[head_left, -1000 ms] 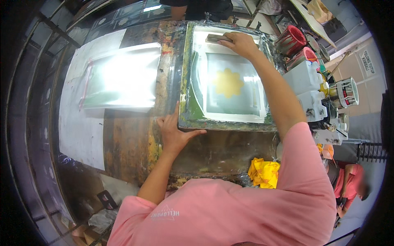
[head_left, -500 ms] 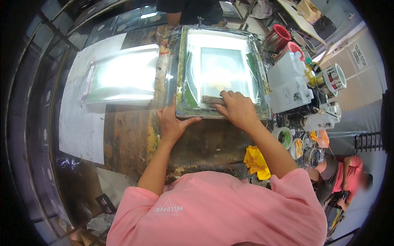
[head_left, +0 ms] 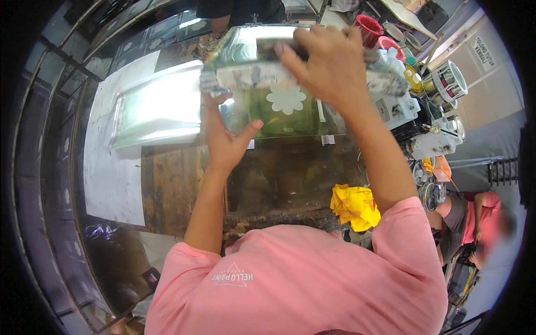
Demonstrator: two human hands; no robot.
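Fingers and thumb clamped on a squeegee [head_left: 267,49]: that's the right hand [head_left: 329,61], blurred on my feed. The dark bar juts out leftward from the grip, and I see it against the printing screen [head_left: 251,75], whose near rail passes just below that hand. The screen is tilted, near rail up off the table [head_left: 279,192]; whether the right hand touches the rail too, I can't tell from here.

Over to the left hand [head_left: 224,148], thumb and fingers spread well apart. Its fingertips reach the screen's near left corner, though I can't make out whether they press on it. Just right of its thumb, partly under the raised rail, lies a greenish sheet [head_left: 304,124] with a white flower shape [head_left: 286,100] facing me.

Farther left, a shiny clear plastic sheet [head_left: 159,106] rests partly on white paper [head_left: 114,184]. Below the right forearm, near the table's edge, I've got a crumpled yellow cloth [head_left: 355,207]. Off to the right crowd white jugs [head_left: 391,109] and a paint-streaked can [head_left: 448,81], with a pink-shirted co-worker [head_left: 483,215] well beyond.
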